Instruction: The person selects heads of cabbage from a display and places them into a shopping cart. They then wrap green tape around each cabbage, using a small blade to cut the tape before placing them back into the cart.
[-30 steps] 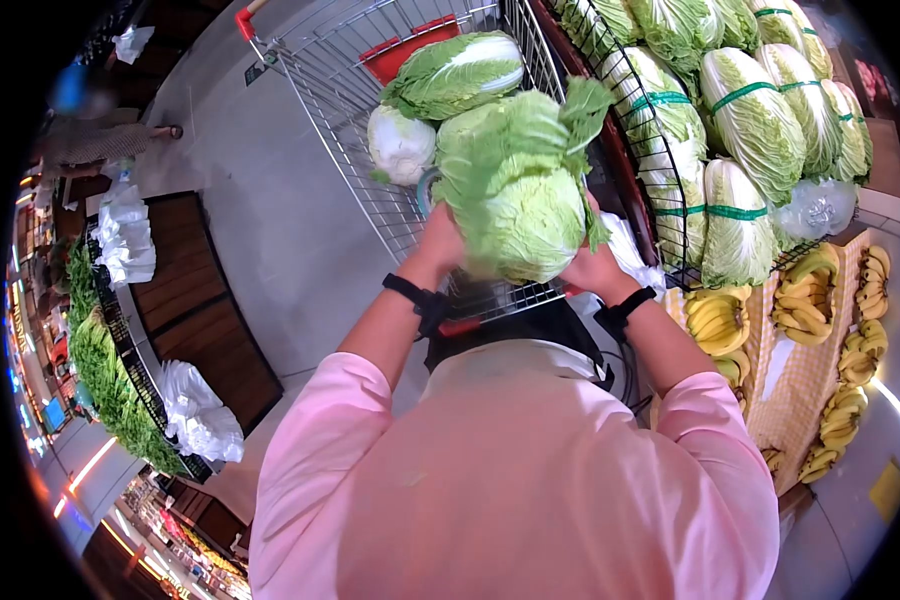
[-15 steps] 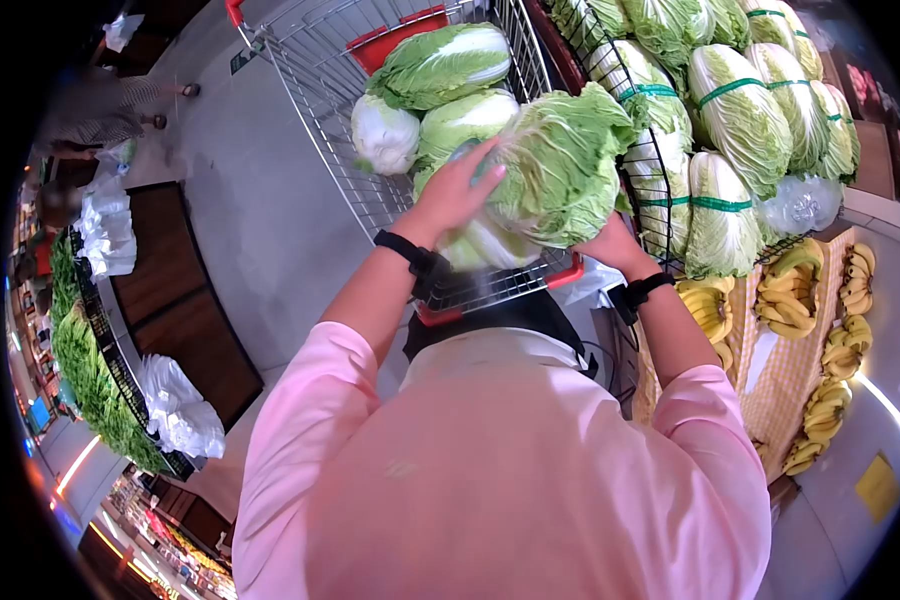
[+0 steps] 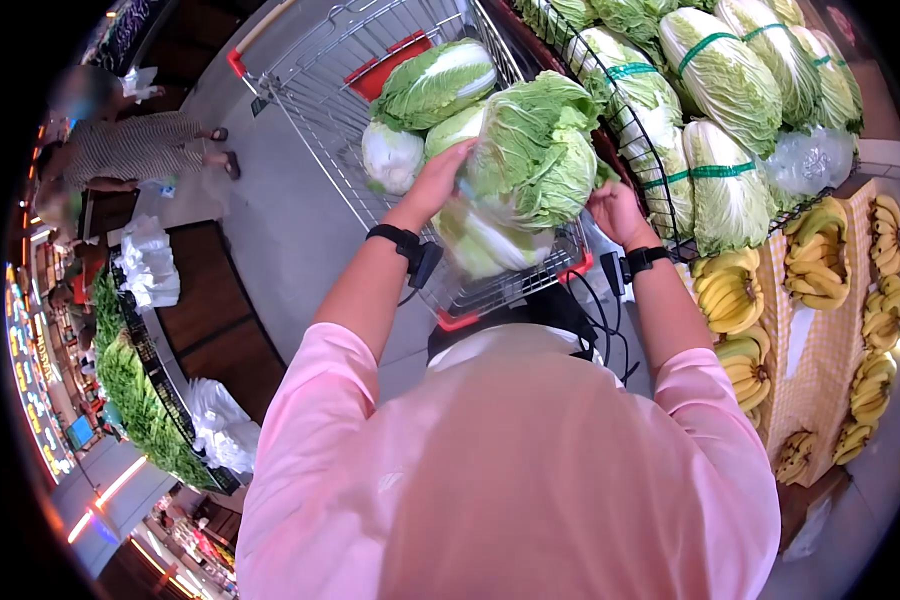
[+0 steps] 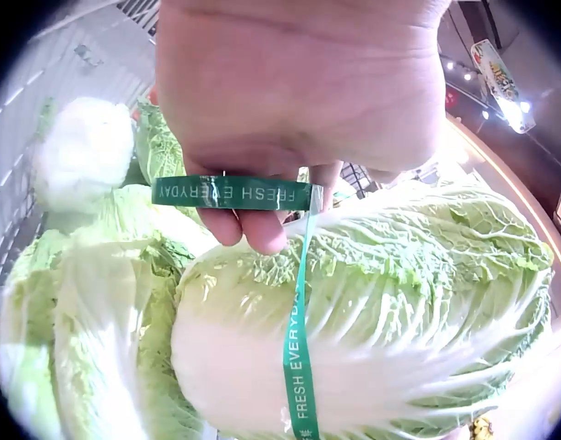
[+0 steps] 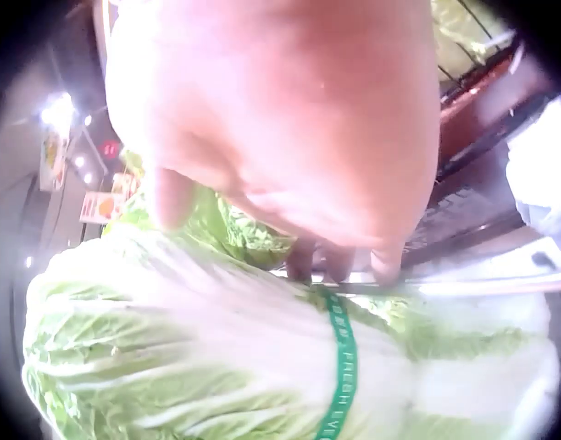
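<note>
A napa cabbage (image 3: pixel 540 150) lies at the near end of the shopping cart. My left hand (image 3: pixel 435 190) is at its left side; in the left wrist view, curled fingers grip a green tape roll (image 4: pixel 234 192) printed FRESH EVERYDAY. From the roll a green strip (image 4: pixel 299 357) runs down across the cabbage. At the cabbage's right side is my right hand (image 3: pixel 618 212). Seen from the right wrist, its thumb and fingers (image 5: pixel 386 261) straddle the cabbage's edge near the green band (image 5: pixel 343 357), the fingertips partly hidden behind it.
Other cabbages (image 3: pixel 435 85) sit deeper in the wire cart (image 3: pixel 320 120). Banded cabbages (image 3: pixel 725 185) fill a black wire rack close on the right. Bananas (image 3: pixel 727 290) lie on a checkered stand. Leafy greens (image 3: pixel 140 395) and a person in striped clothing (image 3: pixel 135 145) are at left.
The cabbage was held between both hands and has turned. My left hand rose to its upper left side; my right hand moved up along its right side. The person at left came further into view.
</note>
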A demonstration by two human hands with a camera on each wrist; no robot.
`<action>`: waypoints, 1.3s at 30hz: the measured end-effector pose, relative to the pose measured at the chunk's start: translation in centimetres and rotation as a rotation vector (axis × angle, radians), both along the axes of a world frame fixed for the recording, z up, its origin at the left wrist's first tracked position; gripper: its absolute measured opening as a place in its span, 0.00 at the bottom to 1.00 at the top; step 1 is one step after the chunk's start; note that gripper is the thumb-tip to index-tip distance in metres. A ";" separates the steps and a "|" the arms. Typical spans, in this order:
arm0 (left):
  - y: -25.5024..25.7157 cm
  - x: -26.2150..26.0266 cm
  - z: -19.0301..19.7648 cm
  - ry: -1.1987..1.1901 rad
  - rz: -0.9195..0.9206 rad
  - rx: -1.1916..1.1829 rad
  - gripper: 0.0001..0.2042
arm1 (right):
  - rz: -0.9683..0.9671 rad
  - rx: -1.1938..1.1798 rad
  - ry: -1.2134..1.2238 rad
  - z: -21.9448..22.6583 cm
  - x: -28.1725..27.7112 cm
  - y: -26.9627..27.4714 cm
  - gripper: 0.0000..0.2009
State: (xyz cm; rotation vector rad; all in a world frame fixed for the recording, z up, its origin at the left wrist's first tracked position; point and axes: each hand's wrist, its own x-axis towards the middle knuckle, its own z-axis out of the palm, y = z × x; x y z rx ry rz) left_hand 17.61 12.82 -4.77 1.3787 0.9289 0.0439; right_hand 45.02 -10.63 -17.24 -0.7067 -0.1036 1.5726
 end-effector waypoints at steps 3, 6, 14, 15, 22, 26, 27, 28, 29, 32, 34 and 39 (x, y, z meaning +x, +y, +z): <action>-0.2 -0.1 -0.2 -0.035 0.023 0.063 0.23 | -0.255 -0.366 -0.157 4.6 -1.7 1.9 0.23; -0.2 -0.7 -0.6 -0.024 0.058 0.108 0.22 | -0.216 -0.266 -0.127 1.7 -0.7 3.1 0.31; 1.8 -0.3 3.9 0.241 -0.424 0.384 0.32 | -0.019 -0.399 -0.260 10.5 0.1 5.2 0.46; 1.4 0.4 6.3 0.284 -0.498 0.364 0.34 | 0.007 -0.406 -0.245 10.3 0.3 5.3 0.45; 4.6 -1.4 2.3 0.386 -0.851 0.533 0.41 | 0.045 -0.600 -0.339 14.7 1.4 8.2 0.51; 6.7 -0.2 1.7 0.502 -0.943 0.613 0.33 | 0.366 -0.642 -0.469 13.9 3.9 9.6 0.52; 6.9 0.5 2.0 0.556 -0.968 0.612 0.31 | 0.378 -0.658 -0.753 16.0 2.6 9.8 0.50; 6.9 0.9 2.6 0.554 -0.990 0.685 0.28 | 0.429 -0.628 -0.753 15.7 2.6 10.1 0.49; 6.8 1.4 3.2 0.552 -1.014 0.761 0.26 | 0.477 -0.598 -0.753 14.7 2.9 10.3 0.49; 6.6 2.7 3.9 0.544 -1.054 1.019 0.22 | 0.515 -0.554 -0.699 15.1 2.7 10.8 0.46; 7.0 3.0 3.4 0.505 -1.119 1.249 0.22 | 0.513 -0.566 -0.654 15.6 2.2 11.1 0.46; 7.2 1.9 5.0 0.545 -1.124 1.371 0.27 | 0.436 -0.603 -0.700 17.1 0.9 10.7 0.46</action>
